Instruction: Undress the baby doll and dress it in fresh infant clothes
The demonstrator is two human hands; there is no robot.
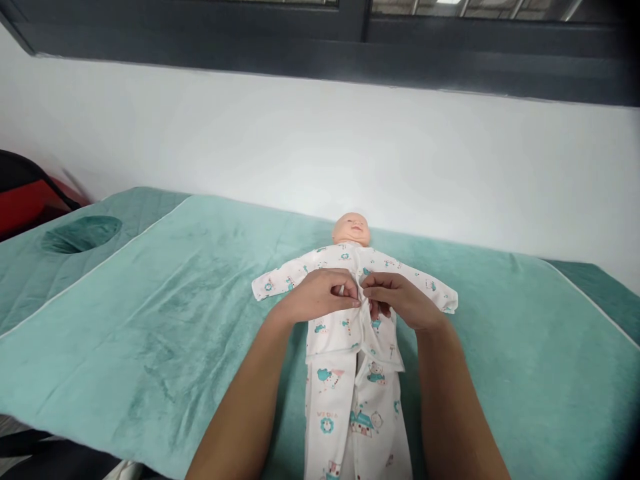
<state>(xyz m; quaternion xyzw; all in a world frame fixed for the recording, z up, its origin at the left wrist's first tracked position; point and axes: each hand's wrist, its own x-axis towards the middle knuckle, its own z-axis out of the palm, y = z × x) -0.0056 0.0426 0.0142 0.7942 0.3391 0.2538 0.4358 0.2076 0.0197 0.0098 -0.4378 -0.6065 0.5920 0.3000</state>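
A baby doll lies on its back, dressed in a white printed top and matching trousers. Its sleeves spread out to both sides. Over the middle of the chest, my left hand pinches the front edge of the top. Just across from it, my right hand pinches the other edge, the fingertips of both hands nearly meeting. Below my hands the two front edges part slightly towards the hem. Any fastener between my fingers is too small to make out.
A green padded bed carries the doll. At its left end is a round face hole. Behind runs a white wall under a dark window frame. A red and black item stands at far left.
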